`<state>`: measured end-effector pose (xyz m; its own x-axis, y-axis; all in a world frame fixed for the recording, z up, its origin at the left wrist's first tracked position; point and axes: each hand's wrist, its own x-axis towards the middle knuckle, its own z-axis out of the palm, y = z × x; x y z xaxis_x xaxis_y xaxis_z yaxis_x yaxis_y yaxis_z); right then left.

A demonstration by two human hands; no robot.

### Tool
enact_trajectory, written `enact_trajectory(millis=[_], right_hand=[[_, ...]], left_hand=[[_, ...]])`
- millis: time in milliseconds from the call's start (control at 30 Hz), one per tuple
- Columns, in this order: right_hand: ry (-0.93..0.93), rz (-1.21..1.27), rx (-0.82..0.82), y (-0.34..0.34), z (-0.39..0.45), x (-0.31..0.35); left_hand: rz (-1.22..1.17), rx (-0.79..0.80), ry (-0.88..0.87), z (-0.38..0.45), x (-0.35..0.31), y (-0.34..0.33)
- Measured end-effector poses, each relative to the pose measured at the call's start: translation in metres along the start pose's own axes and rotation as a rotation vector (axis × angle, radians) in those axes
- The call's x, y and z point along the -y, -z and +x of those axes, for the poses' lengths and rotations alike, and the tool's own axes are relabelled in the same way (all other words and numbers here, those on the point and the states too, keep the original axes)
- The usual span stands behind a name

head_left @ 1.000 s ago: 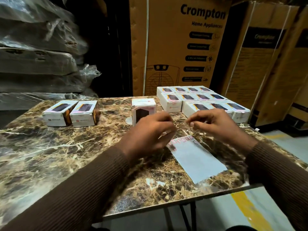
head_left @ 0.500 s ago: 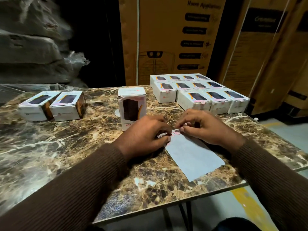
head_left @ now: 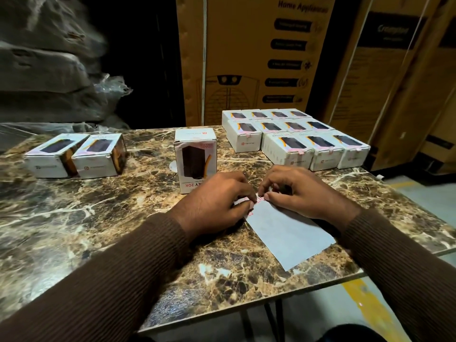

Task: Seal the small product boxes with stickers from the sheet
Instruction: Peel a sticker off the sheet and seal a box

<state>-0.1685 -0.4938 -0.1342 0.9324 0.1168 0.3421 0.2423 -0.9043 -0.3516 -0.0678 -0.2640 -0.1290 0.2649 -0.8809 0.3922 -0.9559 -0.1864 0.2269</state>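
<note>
A pale sticker sheet [head_left: 288, 235] lies on the marble table [head_left: 74, 218] in front of me, with pink stickers at its far end. My left hand [head_left: 212, 208] holds that far end down with curled fingers. My right hand [head_left: 301, 191] pinches at a pink sticker [head_left: 261, 198] on the same end, fingertips almost touching the left hand's. A white product box [head_left: 195, 159] stands upright just beyond my left hand. Two more boxes [head_left: 76, 155] lie flat at the far left. Several boxes [head_left: 296, 137] sit in rows at the far right.
Tall brown cartons [head_left: 259, 58] stand behind the table. Plastic-wrapped bundles [head_left: 49, 70] are stacked at the back left. The table's near edge [head_left: 246, 309] runs below the sheet, and its right edge drops to a floor with a yellow line [head_left: 370, 309].
Both hands have come down onto the far end of the sheet and drawn together. The camera has tilted lower and moved closer to the table.
</note>
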Motion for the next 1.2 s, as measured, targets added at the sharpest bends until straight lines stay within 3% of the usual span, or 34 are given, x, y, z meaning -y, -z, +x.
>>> enact_trajectory(millis=[1200], right_hand=[[-0.033, -0.027, -0.035, -0.0001, 0.0023, 0.0074]], left_hand=[[0.004, 0.007, -0.021, 0.0013, -0.0003, -0.0019]])
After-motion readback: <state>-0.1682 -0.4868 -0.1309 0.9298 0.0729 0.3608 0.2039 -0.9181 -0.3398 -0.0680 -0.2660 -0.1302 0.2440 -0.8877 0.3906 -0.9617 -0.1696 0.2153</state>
